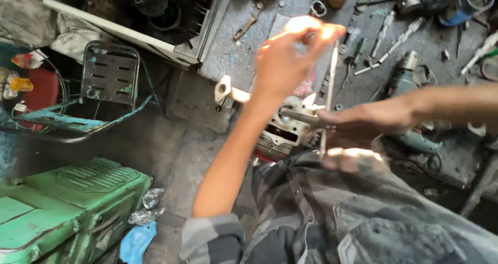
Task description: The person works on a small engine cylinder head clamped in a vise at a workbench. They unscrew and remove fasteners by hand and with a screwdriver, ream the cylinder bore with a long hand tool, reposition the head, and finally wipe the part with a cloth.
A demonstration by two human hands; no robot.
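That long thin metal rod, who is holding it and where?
The left hand grips the long thin metal rod at its top end; the right hand pinches it lower down, over the grey finned engine part.

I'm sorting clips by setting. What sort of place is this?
Probably a small repair workshop: a grimy workbench strewn with screwdrivers, a power drill, and an engine part below the hands.

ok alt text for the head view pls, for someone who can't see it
Seen from above, a person's left hand and right hand hold a thin metal rod over a grey engine part, beside a cluttered workbench with a power drill.
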